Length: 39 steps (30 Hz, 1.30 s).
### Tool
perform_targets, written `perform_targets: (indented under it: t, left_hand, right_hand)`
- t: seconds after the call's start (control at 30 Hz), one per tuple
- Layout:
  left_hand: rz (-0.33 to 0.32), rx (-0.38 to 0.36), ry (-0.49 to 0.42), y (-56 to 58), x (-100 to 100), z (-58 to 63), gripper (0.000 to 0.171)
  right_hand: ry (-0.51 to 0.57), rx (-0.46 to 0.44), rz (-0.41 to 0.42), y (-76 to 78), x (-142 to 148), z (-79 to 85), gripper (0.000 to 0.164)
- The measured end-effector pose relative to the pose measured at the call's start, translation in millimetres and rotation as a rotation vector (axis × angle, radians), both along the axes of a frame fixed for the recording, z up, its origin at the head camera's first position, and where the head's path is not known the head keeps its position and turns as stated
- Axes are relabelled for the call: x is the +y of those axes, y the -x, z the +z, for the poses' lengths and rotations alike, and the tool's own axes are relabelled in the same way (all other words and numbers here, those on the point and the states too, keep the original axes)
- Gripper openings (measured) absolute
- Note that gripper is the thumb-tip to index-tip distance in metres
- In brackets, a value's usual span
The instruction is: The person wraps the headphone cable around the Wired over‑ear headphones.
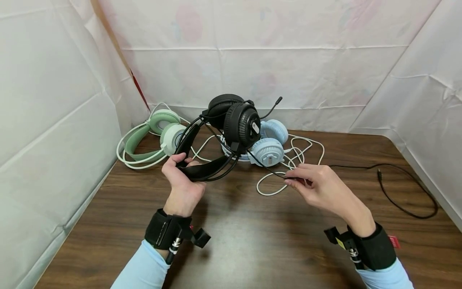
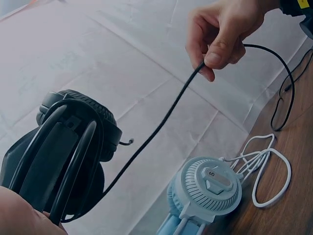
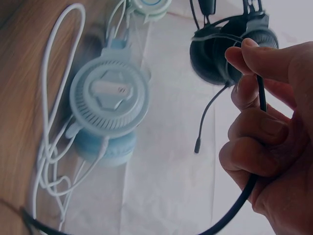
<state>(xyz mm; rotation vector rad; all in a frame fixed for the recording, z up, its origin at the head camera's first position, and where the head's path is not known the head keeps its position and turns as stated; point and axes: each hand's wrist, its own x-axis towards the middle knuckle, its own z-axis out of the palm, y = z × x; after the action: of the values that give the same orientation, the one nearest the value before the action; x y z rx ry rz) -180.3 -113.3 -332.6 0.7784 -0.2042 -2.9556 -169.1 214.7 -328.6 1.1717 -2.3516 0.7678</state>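
A black headset (image 1: 242, 124) with a thin boom microphone (image 1: 277, 101) is held up over the table by its headband. My left hand (image 1: 183, 182) grips that headband, thumb and fingers round it. From the headset a black cable (image 2: 166, 117) stretches to my right hand (image 1: 317, 184), which pinches it between thumb and fingers. Seen from the right wrist, the cable runs across the palm behind curled fingers (image 3: 254, 147) and droops below. Beyond the pinch, it trails over the table to the right, its end (image 1: 379, 173) lying loose there.
Behind the black headset lie light blue headphones (image 1: 268, 152) with a tangled white cable (image 1: 299, 148). Pale green headphones (image 1: 138, 146) rest at the back left. White cloth (image 1: 260, 72) walls in the wooden table (image 1: 245, 249) at the back and sides.
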Motion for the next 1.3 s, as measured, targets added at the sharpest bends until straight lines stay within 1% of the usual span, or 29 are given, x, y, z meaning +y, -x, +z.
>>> perform_targets:
  t: [0.13, 0.23, 0.43, 0.6, 0.73, 0.83, 0.87, 0.93, 1.0, 1.13, 1.23, 1.3]
  left_hand:
    - [0.019, -0.003, -0.006, 0.2, -0.1, 0.2, 0.017]
    - [0.042, -0.015, 0.012, 0.2, 0.3, -0.1, 0.016]
    - [0.062, -0.031, 0.054, -0.1, 1.7, -0.4, 0.014]
    - [0.052, -0.01, 0.092, -0.6, 2.2, 0.0, 0.015]
    - [0.053, 0.024, 0.169, -1.6, 4.8, 0.0, 0.017]
    - [0.058, 0.054, 0.235, -2.3, 8.1, 0.3, 0.015]
    - [0.058, 0.059, 0.252, -2.7, 9.0, 0.6, 0.015]
    - [0.053, 0.075, 0.283, -3.3, 10.5, 1.2, 0.016]
    - [0.048, 0.088, 0.309, -3.9, 11.8, 1.9, 0.018]
    - [0.041, 0.121, 0.372, -5.6, 13.5, 3.4, 0.021]
    - [0.029, 0.148, 0.445, -8.2, 14.8, 4.7, 0.024]
    - [0.021, 0.168, 0.497, -9.9, 15.8, 5.8, 0.027]
  right_hand:
    - [-0.007, 0.042, 0.023, -7.5, -8.7, 2.6, 0.016]
    - [-0.014, 0.062, 0.038, -12.8, -14.9, 3.8, 0.015]
    - [0.0, 0.041, 0.086, -21.2, -22.2, 7.1, 0.021]
    - [0.01, 0.008, 0.085, -27.1, -24.5, 11.8, 0.019]
    - [0.041, 0.029, 0.106, -28.8, -25.5, 12.9, 0.016]
    - [0.062, 0.069, 0.146, -28.1, -25.8, 12.4, 0.007]
    - [0.063, 0.081, 0.154, -28.0, -25.6, 12.4, 0.01]
    - [0.058, 0.099, 0.159, -28.1, -25.0, 13.2, 0.022]
    - [0.05, 0.125, 0.152, -28.3, -24.6, 14.0, 0.028]
    - [0.059, 0.208, 0.122, -28.8, -25.2, 15.9, 0.028]
    - [0.075, 0.289, 0.099, -28.9, -27.3, 17.9, 0.027]
    - [0.083, 0.32, 0.094, -29.4, -28.4, 19.6, 0.028]
